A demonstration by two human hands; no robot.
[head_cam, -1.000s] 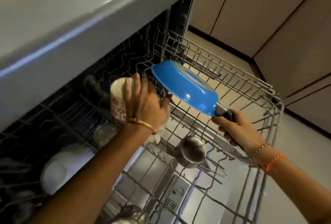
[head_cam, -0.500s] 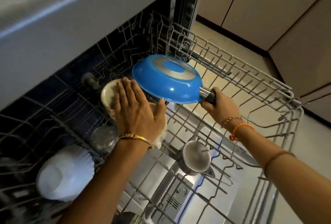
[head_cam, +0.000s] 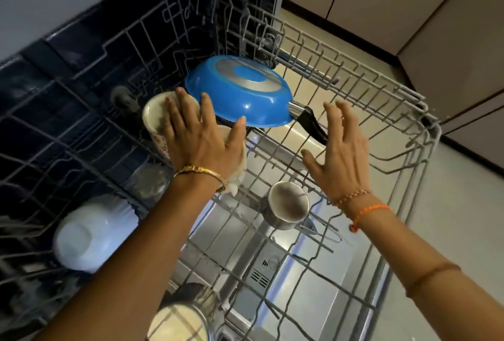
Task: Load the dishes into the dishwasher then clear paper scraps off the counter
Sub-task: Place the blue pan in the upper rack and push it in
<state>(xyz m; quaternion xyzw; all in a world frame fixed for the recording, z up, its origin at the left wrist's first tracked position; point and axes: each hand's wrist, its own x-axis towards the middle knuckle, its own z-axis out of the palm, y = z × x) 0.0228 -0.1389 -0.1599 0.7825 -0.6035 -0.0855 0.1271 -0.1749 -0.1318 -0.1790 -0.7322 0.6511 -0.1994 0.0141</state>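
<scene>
A blue frying pan (head_cam: 240, 95) lies upside down in the pulled-out wire rack (head_cam: 381, 100) of the dishwasher, its black handle (head_cam: 311, 128) pointing to the right. My right hand (head_cam: 341, 149) hovers just right of the handle, fingers spread, holding nothing. My left hand (head_cam: 201, 138) lies flat with straight fingers on a cream cup with red flowers (head_cam: 156, 119) beside the pan. A steel cup (head_cam: 287, 208) sits lower in the rack.
A white bowl (head_cam: 92, 234) lies upside down at the left of the rack, and a glass (head_cam: 180, 319) stands at the near edge. The open dishwasher door (head_cam: 272, 267) shows below the wires. Beige cabinets (head_cam: 409, 8) and floor are to the right.
My right hand has set the pan down in the rack and let go of its handle, pulling back to the right. My left hand has stayed on the cup.
</scene>
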